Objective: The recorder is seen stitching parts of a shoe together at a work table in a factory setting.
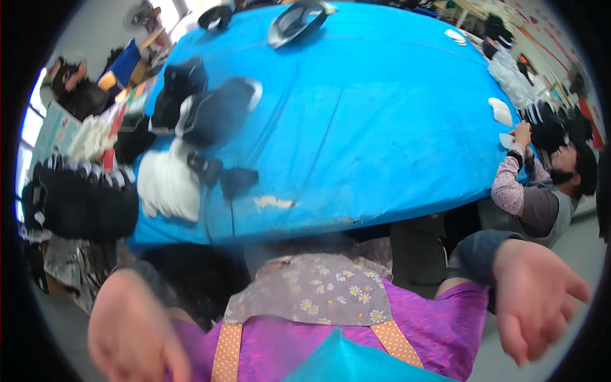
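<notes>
My left hand point(130, 325) hangs at the lower left, blurred by motion, its thumb apart from the palm and nothing visible in it. At the lower right, my right hand point(538, 296) has its fingers spread and is empty. Both hands are off the table, beside my flowered apron point(318, 290). The nearest things to my left hand are a pile of black fabric pieces point(83, 200) with pale edges and a stack of white pads point(168, 184). Beside the pads, a dark corded object point(238, 181), too blurred to name, lies on the blue-covered table point(356, 146).
Dark grey fabric pieces with white edges point(219, 114) lie farther back on the left. Another dark piece point(296, 25) rests at the far edge. On the right, a seated co-worker point(541, 191) handles a white piece near white pads point(501, 111) and black bundles point(547, 127).
</notes>
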A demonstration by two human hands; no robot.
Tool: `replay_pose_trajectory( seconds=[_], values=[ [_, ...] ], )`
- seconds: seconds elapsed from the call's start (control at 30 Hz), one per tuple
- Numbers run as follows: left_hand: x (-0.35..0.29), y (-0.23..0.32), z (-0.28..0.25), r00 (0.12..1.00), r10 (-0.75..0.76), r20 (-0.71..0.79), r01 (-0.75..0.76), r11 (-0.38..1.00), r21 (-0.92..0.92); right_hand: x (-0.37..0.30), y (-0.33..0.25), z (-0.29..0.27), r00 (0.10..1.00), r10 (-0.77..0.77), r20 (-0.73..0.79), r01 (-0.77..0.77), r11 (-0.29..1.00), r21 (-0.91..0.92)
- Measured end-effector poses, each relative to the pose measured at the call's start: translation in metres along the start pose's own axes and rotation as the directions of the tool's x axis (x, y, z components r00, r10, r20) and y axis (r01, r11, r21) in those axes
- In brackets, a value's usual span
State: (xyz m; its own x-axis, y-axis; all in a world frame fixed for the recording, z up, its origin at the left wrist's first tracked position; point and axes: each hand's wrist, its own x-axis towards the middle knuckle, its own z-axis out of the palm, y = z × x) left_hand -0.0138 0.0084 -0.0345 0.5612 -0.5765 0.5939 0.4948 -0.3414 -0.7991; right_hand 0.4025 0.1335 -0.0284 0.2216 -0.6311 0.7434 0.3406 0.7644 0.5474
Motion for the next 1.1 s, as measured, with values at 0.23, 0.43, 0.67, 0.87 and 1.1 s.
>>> replay_pose_trajectory(
  seconds=[0.23,0.43,0.67,0.87,1.1],
  values=[
    [-0.137,0.136,-0.042,-0.353,-0.864,0.359,0.706,0.006,0.708,-0.2,-0.091,0.03,-0.003,0.639,0.769,-0.789,0.471,-0.394],
    [-0.15,0.21,-0.023,-0.56,-0.794,0.237,0.551,-0.143,0.823,-0.255,-0.173,0.105,-0.232,0.473,0.85,-0.908,0.207,-0.363],
    [-0.126,0.219,-0.014,-0.516,-0.827,0.222,0.723,-0.281,0.631,-0.303,-0.203,0.184,-0.29,0.352,0.89,-0.885,0.254,-0.389],
    [-0.104,0.218,-0.072,-0.654,-0.716,0.246,0.723,-0.494,0.484,-0.284,-0.197,0.206,-0.031,0.227,0.973,-0.968,0.234,-0.086],
    [-0.069,0.198,-0.16,-0.475,-0.872,0.12,0.308,-0.038,0.951,-0.244,-0.142,0.211,-0.552,0.049,0.832,-0.804,-0.295,-0.516]
  ],
)
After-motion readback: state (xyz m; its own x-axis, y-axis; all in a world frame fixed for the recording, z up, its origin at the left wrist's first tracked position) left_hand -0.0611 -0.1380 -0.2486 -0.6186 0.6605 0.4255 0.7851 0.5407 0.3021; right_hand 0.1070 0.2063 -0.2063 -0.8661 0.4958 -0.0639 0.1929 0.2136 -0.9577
